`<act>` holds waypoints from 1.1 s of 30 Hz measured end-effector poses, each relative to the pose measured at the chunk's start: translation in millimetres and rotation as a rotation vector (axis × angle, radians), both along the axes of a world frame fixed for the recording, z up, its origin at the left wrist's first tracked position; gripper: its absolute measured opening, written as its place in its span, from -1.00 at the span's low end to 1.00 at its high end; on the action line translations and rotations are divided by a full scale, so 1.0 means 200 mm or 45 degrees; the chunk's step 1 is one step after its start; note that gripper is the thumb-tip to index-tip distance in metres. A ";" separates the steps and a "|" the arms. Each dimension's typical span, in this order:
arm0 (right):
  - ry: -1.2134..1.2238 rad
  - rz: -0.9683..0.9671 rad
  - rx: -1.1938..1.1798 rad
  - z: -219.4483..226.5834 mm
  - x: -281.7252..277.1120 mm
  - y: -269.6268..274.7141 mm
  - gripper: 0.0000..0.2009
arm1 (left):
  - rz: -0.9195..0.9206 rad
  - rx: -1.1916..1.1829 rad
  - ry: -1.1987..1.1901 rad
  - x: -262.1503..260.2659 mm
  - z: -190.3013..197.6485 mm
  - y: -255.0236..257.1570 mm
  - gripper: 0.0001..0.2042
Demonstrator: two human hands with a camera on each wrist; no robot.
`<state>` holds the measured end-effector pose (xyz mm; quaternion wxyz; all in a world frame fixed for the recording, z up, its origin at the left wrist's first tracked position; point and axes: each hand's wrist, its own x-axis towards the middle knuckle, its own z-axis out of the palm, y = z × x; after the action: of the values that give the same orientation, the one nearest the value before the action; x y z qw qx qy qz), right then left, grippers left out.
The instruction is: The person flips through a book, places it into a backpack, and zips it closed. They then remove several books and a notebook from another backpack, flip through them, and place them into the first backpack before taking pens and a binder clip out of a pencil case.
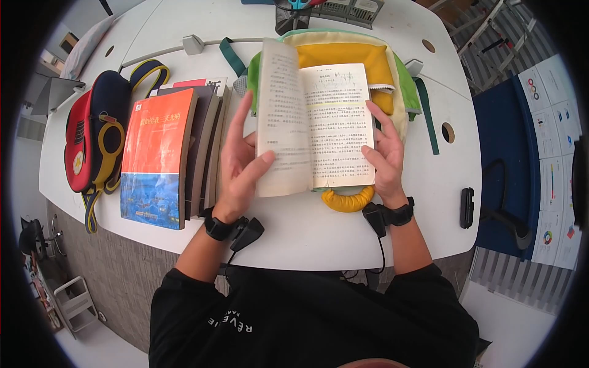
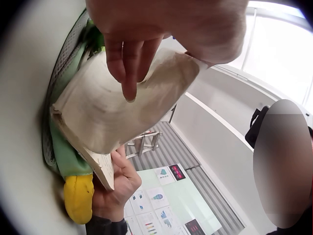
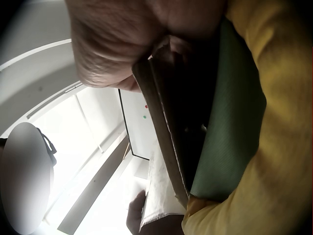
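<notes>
An open paperback book (image 1: pixel 337 129), with printed text and a yellow highlighted line, is held up over the front of a green and yellow backpack (image 1: pixel 334 55). My left hand (image 1: pixel 241 168) grips the raised left-hand pages, thumb on the front; in the left wrist view its fingers (image 2: pixel 131 63) lie behind the bent leaf. The right edge of the book is held by my right hand (image 1: pixel 388 159), thumb on the printed page and fingers along the side. Seen from the right wrist, the cover edge (image 3: pixel 159 117) sits in that hand, beside the backpack's green fabric (image 3: pixel 220 122).
Left of the book lies a stack of books topped by an orange and blue one (image 1: pixel 153 159). Beyond it is a red and navy bag (image 1: pixel 92 135) with straps. A mesh holder (image 1: pixel 291 23) and a grey crate (image 1: pixel 350 11) stand at the back; a small black object (image 1: pixel 467 208) lies right.
</notes>
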<state>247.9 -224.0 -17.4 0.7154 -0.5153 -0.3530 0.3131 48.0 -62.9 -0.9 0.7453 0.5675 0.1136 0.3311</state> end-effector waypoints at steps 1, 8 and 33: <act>-0.006 -0.002 -0.005 0.00 0.00 0.00 -0.28 | -0.053 0.017 -0.012 0.00 0.00 0.00 -0.09; 0.029 0.006 -0.017 0.01 0.00 -0.01 -0.25 | -0.298 0.356 0.009 0.00 -0.09 -0.02 0.02; 0.089 0.019 0.008 0.00 0.02 -0.02 -0.23 | -0.030 1.175 0.423 0.02 -0.01 -0.07 -0.50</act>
<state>252.5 -227.0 -17.0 0.7267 -0.4989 -0.3327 0.3352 51.9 -76.7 -2.5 0.3914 0.8850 0.0658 0.2433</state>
